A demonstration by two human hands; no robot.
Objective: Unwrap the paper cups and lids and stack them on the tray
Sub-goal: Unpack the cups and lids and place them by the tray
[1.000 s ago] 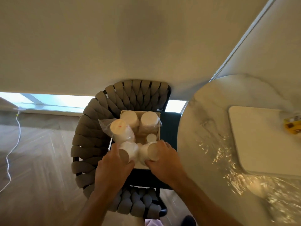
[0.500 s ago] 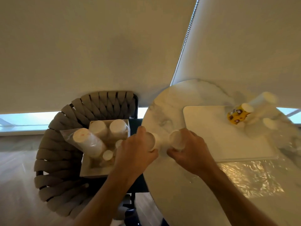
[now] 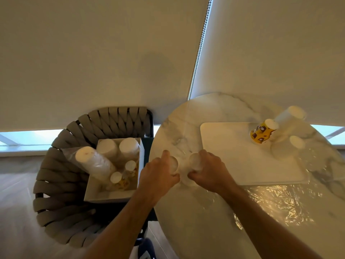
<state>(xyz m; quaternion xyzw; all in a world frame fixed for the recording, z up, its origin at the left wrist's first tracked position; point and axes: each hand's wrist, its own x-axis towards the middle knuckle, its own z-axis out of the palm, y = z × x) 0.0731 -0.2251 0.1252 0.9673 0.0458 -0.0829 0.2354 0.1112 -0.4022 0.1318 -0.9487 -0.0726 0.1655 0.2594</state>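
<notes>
Over the marble table's [image 3: 196,221] left edge, two wrapped cup stacks in hand.
Left hand [image 3: 158,176] curls around one wrapped cup stack [image 3: 172,164]; right hand [image 3: 211,171] around another [image 3: 195,161], just left of the white tray [image 3: 233,152]. Best set both down, then tear each wrapper at its end.

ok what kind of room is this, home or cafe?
Can't say for sure; it looks like a home or office dining corner beside a window. A round marble table sits beside a woven-back chair, with roller blinds pulled down. Both hands hold wrapped cup stacks above the table.
</notes>
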